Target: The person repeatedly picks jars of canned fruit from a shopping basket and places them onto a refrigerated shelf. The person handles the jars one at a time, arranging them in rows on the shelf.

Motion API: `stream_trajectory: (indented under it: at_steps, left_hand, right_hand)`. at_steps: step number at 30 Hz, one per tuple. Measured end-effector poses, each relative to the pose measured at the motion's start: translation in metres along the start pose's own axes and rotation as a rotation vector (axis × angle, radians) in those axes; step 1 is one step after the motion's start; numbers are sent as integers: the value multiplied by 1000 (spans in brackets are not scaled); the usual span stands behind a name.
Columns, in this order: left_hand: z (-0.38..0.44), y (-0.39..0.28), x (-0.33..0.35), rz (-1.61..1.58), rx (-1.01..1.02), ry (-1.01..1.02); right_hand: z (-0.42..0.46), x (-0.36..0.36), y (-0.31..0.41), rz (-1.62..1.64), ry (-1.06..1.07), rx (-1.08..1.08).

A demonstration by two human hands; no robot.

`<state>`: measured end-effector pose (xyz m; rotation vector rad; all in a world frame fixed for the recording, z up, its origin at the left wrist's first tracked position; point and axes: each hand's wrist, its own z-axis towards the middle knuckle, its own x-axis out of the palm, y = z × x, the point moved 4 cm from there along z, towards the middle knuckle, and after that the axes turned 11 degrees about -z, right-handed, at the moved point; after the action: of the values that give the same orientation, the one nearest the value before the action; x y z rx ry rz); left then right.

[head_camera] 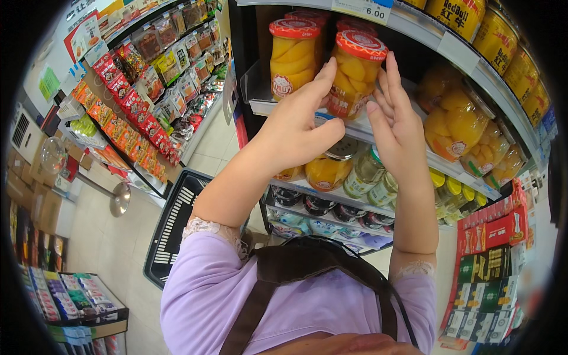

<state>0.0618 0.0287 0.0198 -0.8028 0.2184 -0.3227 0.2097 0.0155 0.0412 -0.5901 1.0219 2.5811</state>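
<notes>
A glass jar of yellow peach pieces (353, 77) with a red patterned lid stands at the front edge of the shelf, between my two hands. My left hand (306, 113) lies along its left side, fingers straight and partly behind the glass, thumb pointing right below it. Against the right side is my right hand (395, 117), its fingertips reaching up to the lid. Whether the jar's base rests fully on the shelf cannot be told. A second red-lidded peach jar (293, 62) stands to the left, with more red lids behind.
Gold drink cans (497, 49) line the shelf above. Larger fruit jars (455, 126) sit to the right. Lower shelves hold more jars (328, 171) and dark-lidded ones (319, 204). A black shopping basket (166, 226) is at my left. Snack packets (133, 120) hang on a rack beyond.
</notes>
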Motion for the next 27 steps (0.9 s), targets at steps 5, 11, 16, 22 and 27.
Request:
stream_trajectory:
  at_steps: [5, 11, 16, 22, 27]
  left_hand:
    - [-3, 2, -1, 63, -22, 8]
    - [-4, -1, 0, 121, -34, 23]
    - [-9, -3, 0, 154, 35, 10]
    - [-63, -24, -1, 17, 374, 131]
    - [-113, 36, 12, -249, -41, 381]
  right_hand:
    - [1, -1, -4, -196, -116, -116]
    - [2, 1, -8, -193, -101, -100]
    - [-2, -1, -11, -212, -101, -104]
    - [-56, -26, -1, -273, -223, -118]
    - [-134, -20, -29, -131, 150, 79]
